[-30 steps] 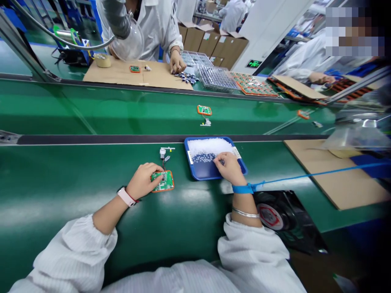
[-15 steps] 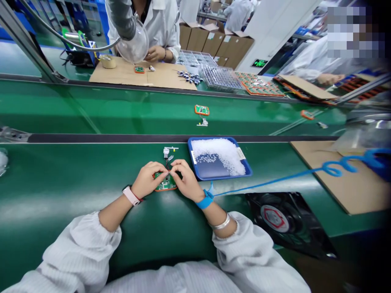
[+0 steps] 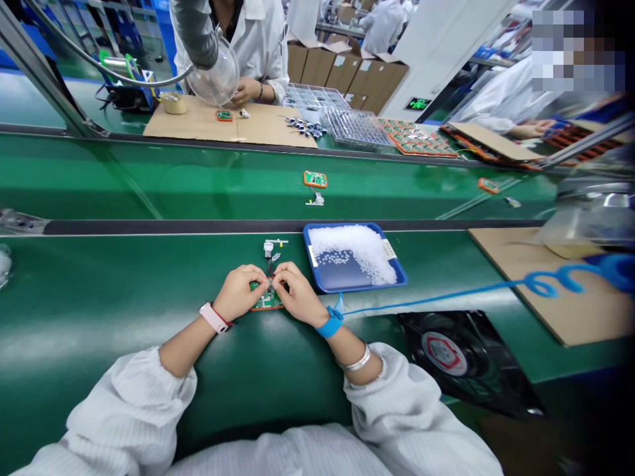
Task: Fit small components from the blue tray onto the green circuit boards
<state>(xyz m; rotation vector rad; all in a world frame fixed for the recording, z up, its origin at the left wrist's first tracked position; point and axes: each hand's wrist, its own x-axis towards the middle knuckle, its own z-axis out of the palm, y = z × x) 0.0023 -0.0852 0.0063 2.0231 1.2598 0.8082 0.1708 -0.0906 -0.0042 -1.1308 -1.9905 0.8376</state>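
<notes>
A small green circuit board (image 3: pixel 266 301) with an orange rim lies on the green table in front of me. My left hand (image 3: pixel 239 291) grips its left side with curled fingers. My right hand (image 3: pixel 297 294) pinches over the board's top right; what its fingertips hold is too small to make out. Wires run from the board up to a small white and grey part (image 3: pixel 270 248). To the right stands a blue tray (image 3: pixel 393 266) with several tiny white pieces. A blue strap on my right wrist trails a coiled blue cord (image 3: pixel 540 284).
A conveyor belt carries another orange-rimmed board (image 3: pixel 315 179) beyond a black strip. A black fan (image 3: pixel 459 354) lies at the lower right, beside a cardboard sheet (image 3: pixel 546 311). Across the belt a person in a white coat works on cardboard (image 3: pixel 198 122) near clear trays (image 3: pixel 354 125).
One second ago my right hand was in the blue tray among the white pieces; it has come left to the board and now pinches over it. The board on the belt drifted left.
</notes>
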